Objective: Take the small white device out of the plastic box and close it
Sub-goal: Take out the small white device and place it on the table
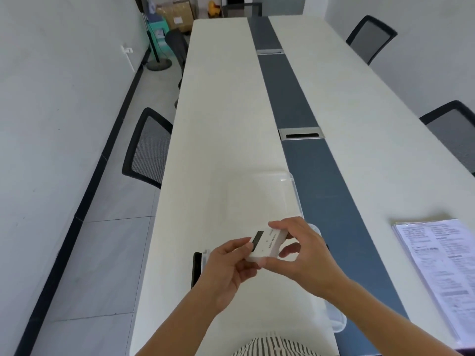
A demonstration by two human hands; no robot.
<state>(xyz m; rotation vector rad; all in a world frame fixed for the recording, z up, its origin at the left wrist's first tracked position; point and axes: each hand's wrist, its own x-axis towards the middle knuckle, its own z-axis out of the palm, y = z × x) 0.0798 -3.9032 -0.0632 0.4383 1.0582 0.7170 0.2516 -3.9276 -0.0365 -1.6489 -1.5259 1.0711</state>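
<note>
I hold the small white device (267,244), a flat block with a dark screen strip, in both hands above the table. My left hand (226,268) pinches its near-left end. My right hand (300,255) grips its far-right end with thumb and fingers. Under my hands lies the clear plastic box (331,317), open and mostly hidden by my arms. Its clear lid (262,191) lies flat on the table just beyond my hands.
A dark phone-like slab (196,268) lies at the table's left edge beside the box. A sleeve of printed papers (442,273) sits at the right. Mesh chairs (146,147) stand along both sides of the long white table (226,111).
</note>
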